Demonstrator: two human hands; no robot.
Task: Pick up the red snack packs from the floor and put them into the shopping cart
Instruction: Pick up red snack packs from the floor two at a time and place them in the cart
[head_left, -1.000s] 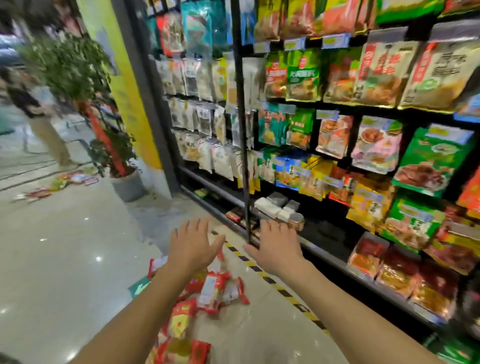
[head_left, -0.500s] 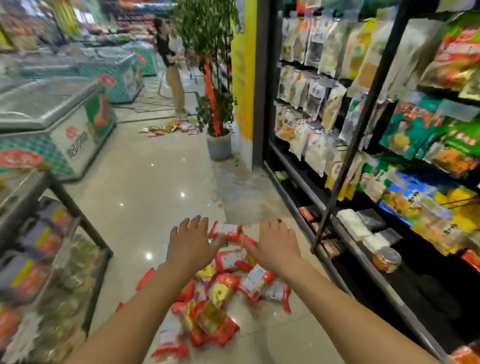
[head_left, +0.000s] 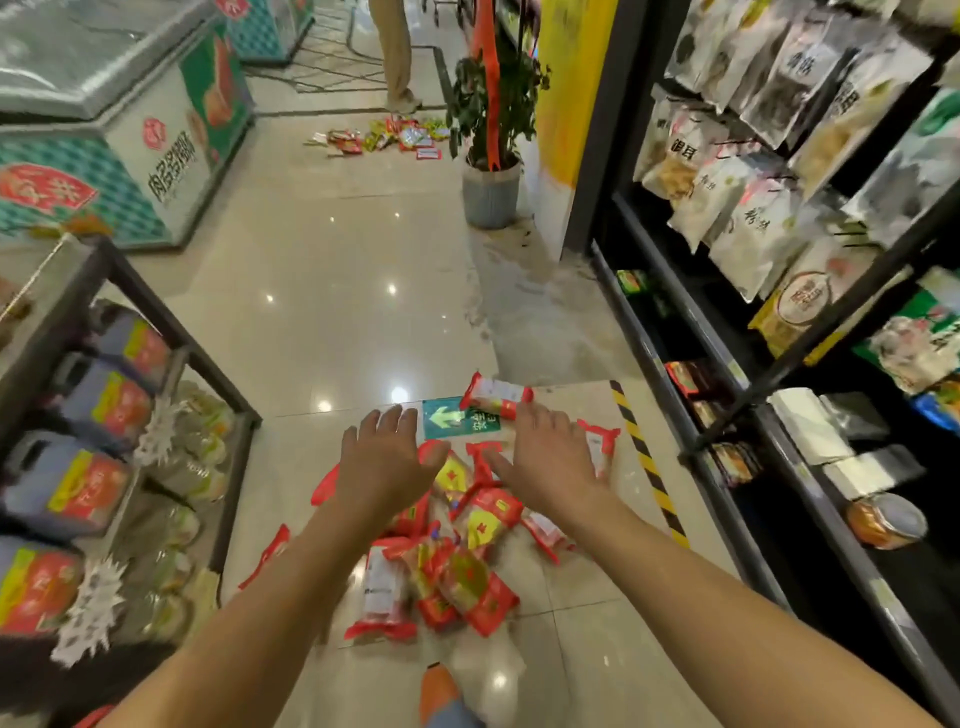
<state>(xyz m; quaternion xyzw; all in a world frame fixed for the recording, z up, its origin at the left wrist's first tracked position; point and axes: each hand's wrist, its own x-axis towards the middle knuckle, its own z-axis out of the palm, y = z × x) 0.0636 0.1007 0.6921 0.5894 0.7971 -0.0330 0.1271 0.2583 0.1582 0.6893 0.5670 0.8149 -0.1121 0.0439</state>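
Several red snack packs (head_left: 457, 566) lie in a heap on the tiled floor in front of me. One separate pack (head_left: 496, 397) rests farther out, beside a green arrow floor sticker (head_left: 447, 418). My left hand (head_left: 387, 460) hovers above the heap's far left side, palm down, fingers spread, holding nothing. My right hand (head_left: 550, 460) hovers over the far right side, also spread and holding nothing. Both forearms hide part of the heap. No shopping cart shows in this view.
A black shelf of hanging snack bags (head_left: 779, 208) runs along the right, with a yellow-black floor stripe (head_left: 649, 462) at its foot. A low rack of jugs (head_left: 104, 441) stands left. Farther off are chest freezers (head_left: 130, 119), a potted plant (head_left: 491, 192), another pile of packs (head_left: 384, 137) and a person's legs (head_left: 397, 57).
The view has swung left and tilted down, from the shelf to the aisle floor. The heap now lies directly under both hands, which stay spread and holding nothing.
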